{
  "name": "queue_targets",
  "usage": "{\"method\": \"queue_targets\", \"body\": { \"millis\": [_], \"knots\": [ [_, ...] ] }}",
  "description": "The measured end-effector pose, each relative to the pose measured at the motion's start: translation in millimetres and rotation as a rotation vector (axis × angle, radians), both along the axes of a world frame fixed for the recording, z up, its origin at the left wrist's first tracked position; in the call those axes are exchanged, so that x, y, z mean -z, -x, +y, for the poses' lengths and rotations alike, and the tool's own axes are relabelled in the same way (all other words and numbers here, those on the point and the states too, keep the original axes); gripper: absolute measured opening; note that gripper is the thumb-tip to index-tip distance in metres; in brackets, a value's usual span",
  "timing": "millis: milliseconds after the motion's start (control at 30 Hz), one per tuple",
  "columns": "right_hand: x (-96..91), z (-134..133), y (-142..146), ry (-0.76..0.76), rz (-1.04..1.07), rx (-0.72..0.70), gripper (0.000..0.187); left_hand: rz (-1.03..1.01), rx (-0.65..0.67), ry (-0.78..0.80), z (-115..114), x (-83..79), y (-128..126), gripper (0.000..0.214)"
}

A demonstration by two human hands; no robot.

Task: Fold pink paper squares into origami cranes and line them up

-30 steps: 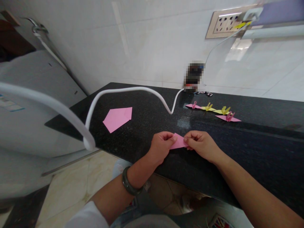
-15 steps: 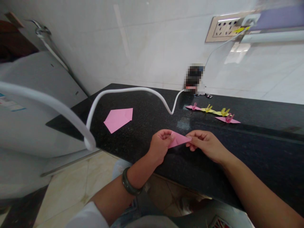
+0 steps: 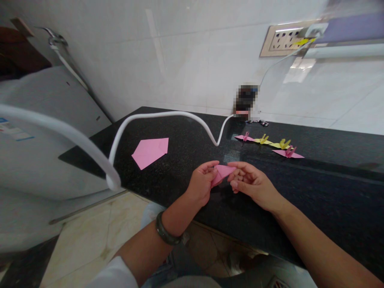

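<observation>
A small folded piece of pink paper [image 3: 222,173] is pinched between the thumb and fingers of my left hand [image 3: 201,182], above the near part of the black countertop [image 3: 186,160]. Its pointed end reaches toward my right hand [image 3: 255,182]. The thumb and fingers of that hand are apart, with the fingertips at the paper's tip; whether they touch it I cannot tell. To the left lies a larger pink folded sheet [image 3: 151,153]. At the right rest pink paper cranes [image 3: 288,153] and yellow paper cranes [image 3: 283,144] in a row.
A bent white flexible arm [image 3: 168,115] crosses the counter's left side, joined to a blurred-out device [image 3: 246,100] by the wall. A power socket [image 3: 283,39] with a plug sits on the tiled wall. The counter's front edge runs beneath my forearms.
My right thumb has come off the paper's tip, and the fingers have spread. The pink paper has turned slightly and looks shorter. My left hand keeps its pinch.
</observation>
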State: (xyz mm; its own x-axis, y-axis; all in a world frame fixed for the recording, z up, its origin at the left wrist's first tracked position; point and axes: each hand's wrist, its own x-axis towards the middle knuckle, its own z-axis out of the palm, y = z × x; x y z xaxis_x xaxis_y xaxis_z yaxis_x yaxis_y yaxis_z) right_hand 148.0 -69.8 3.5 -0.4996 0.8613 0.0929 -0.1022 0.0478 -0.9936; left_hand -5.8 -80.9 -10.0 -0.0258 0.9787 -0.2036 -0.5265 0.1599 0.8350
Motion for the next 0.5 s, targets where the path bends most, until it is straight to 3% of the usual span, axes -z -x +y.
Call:
{"method": "queue_targets", "body": {
  "millis": [100,200,500],
  "knots": [
    [2.4,2.4,-0.8,-0.025,-0.013,0.090,0.027,0.011,0.033,0.000,1.5,0.9,-4.0,0.020],
    [5.7,5.7,-3.4,-0.021,0.029,0.142,0.026,0.004,0.131,0.013,1.4,-1.6,-3.5,0.021],
    [3.3,3.9,-2.1,0.078,0.124,0.112,0.019,-0.065,0.198,0.036,0.9,-2.7,5.0,0.022]
  ]
}}
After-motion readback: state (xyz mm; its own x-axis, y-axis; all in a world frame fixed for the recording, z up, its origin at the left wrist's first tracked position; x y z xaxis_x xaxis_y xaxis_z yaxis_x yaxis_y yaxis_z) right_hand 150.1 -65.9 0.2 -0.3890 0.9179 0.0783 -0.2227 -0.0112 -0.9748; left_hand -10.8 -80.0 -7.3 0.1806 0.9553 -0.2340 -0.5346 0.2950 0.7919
